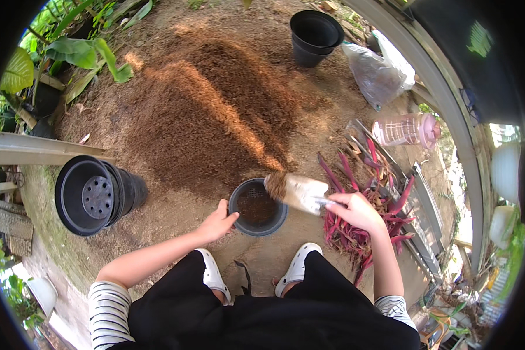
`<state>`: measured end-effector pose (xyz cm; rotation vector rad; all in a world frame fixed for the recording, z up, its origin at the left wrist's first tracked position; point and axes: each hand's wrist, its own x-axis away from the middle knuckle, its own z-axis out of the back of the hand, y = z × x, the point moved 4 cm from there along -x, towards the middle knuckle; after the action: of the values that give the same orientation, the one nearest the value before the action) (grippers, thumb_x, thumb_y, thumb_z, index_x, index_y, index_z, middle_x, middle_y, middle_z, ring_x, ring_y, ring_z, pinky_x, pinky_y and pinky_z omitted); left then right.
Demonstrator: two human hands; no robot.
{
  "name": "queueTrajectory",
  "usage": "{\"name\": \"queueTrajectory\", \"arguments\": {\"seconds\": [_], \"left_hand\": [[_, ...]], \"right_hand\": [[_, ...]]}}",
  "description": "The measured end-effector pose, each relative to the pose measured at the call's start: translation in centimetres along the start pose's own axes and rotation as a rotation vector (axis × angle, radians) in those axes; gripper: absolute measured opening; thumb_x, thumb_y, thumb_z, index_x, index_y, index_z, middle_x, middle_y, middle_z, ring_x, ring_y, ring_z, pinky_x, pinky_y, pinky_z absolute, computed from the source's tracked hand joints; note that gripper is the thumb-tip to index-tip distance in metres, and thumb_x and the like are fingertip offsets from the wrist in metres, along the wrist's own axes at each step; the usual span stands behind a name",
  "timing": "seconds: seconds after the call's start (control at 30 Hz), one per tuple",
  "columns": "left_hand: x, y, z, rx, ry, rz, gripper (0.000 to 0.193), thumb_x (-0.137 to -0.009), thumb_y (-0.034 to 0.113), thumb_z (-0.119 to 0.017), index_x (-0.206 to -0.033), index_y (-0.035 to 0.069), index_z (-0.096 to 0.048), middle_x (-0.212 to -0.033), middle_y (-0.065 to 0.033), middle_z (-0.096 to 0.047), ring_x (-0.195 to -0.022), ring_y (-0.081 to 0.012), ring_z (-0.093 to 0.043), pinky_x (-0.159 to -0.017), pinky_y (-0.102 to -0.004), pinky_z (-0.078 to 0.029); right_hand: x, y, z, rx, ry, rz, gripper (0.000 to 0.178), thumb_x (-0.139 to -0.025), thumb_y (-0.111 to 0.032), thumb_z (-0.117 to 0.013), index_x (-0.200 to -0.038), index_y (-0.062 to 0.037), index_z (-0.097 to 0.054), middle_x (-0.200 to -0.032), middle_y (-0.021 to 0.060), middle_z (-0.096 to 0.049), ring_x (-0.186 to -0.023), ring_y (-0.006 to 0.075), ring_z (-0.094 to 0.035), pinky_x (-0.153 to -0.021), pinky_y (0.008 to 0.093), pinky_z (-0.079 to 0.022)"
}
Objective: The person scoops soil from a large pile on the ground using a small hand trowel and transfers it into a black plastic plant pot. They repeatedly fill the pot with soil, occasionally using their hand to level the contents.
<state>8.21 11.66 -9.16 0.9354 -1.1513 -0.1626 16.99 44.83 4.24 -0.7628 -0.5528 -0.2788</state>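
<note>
Between my feet and a large mound of loose brown soil-like material (210,111) stands a round black plant pot (281,220) with a little brown material in its bottom. My left hand (216,222) is at the pot's left rim, thumb over the edge; the other fingers are partly hidden. In my right hand (356,211) is the handle of a hand trowel (306,193) with a pale, worn blade. Brown material sits on the blade's tip, which is tilted over the pot's upper right rim.
Nested black pots (79,198) lie on their side at the left. Another black pot (316,35) stands beyond the mound, near a clear plastic bag (385,73). A pink-lidded container (405,130) and a heap of reddish-purple leaves (367,227) lie at the right.
</note>
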Motion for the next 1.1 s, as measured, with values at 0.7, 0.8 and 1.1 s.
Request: {"name": "queueTrajectory", "arguments": {"seconds": [0.7, 0.8, 1.1], "left_hand": [[-1.7, 5.3, 2.6, -0.415, 0.094, -0.333, 0.049, -0.087, 0.018, -0.059, -0.131, 0.003, -0.042, -0.110, -0.0167, -0.054, -0.091, -0.0272, -0.059, -0.083, -0.0370, -0.048], [-2.5, 5.6, 2.7, -0.521, 0.081, -0.439, 0.050, -0.086, 0.017, -0.060, -0.130, 0.002, -0.041, -0.107, -0.0175, -0.056, -0.090, -0.0295, -0.060, -0.084, -0.0380, -0.047], [-2.7, 6.6, 2.3, -0.275, -0.118, -0.045, 0.059, -0.085, -0.001, -0.047, -0.138, 0.005, -0.024, -0.110, -0.0186, -0.057, -0.082, -0.0269, -0.066, -0.067, -0.0362, -0.059]], "right_hand": [[3.1, -2.3, -3.2, 0.428, -0.028, 0.049, 0.029, -0.088, -0.038, -0.057, -0.090, -0.0112, -0.068, -0.075, 0.0145, -0.066, -0.075, 0.0348, -0.066, -0.067, 0.0461, -0.053], [3.6, -2.4, -3.7, 0.345, 0.173, 0.122, 0.027, -0.087, -0.037, -0.057, -0.093, -0.0133, -0.068, -0.073, 0.0115, -0.067, -0.075, 0.0333, -0.066, -0.063, 0.0454, -0.053], [-0.7, 3.2, -6.0, -0.137, 0.293, 0.036, 0.032, -0.090, -0.024, -0.059, -0.113, -0.0040, -0.047, -0.086, 0.0178, -0.062, -0.082, 0.0329, -0.064, -0.069, 0.0431, -0.049]]}}
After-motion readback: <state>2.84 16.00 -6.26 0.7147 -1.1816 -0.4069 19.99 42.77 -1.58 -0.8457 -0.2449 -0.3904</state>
